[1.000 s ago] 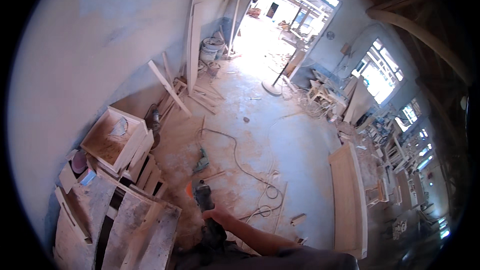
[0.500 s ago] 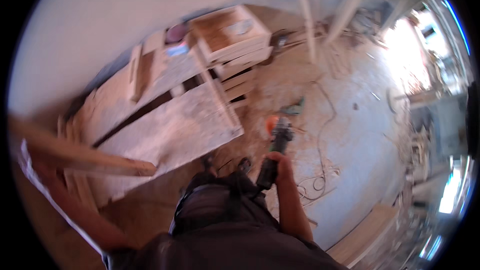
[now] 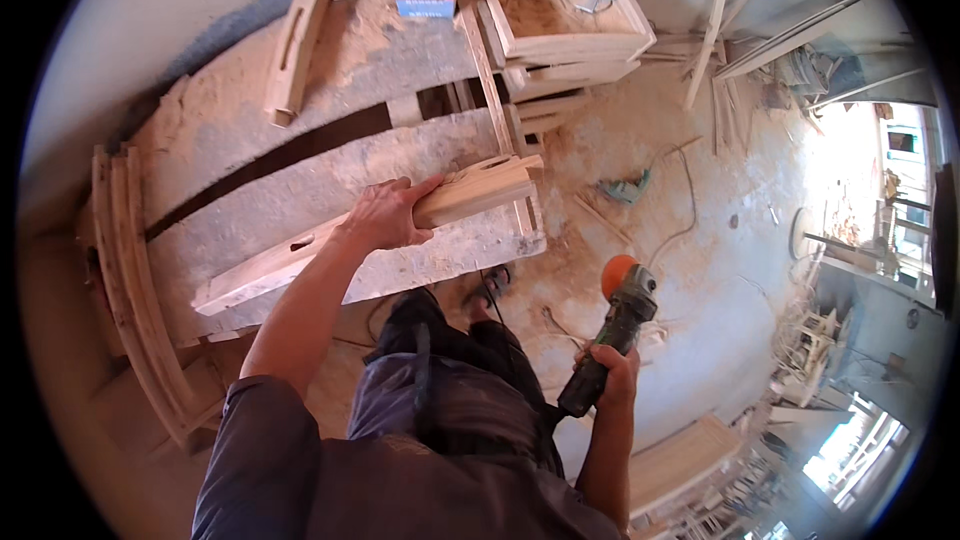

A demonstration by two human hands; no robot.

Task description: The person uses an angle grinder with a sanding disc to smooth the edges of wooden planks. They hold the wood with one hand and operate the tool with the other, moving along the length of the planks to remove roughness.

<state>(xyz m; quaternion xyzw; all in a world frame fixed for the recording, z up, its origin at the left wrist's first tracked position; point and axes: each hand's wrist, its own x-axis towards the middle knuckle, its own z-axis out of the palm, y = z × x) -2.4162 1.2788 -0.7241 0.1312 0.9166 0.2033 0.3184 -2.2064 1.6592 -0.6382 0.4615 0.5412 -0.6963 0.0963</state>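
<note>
We count one left hand (image 3: 388, 215), one right hand (image 3: 610, 368), one handheld power tool (image 3: 630, 312) with one orange disc (image 3: 616, 276), two slotted timbers (image 3: 470, 194), one worktop (image 3: 400, 155), one blue-sided box (image 3: 425, 7), one green tool (image 3: 624, 188).

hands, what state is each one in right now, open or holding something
Left hand: closed over the slotted wooden beam.
Right hand: closed around the handheld power tool with the orange disc.

The left forearm (image 3: 305, 310) reaches forward from a dark sleeve (image 3: 265, 430), the left hand (image 3: 385, 215) palm down, thumb (image 3: 422, 236) apart from the fingers (image 3: 430, 183). The right hand (image 3: 614, 370), well apart, is curled tight above its bare forearm (image 3: 607, 445).
</note>
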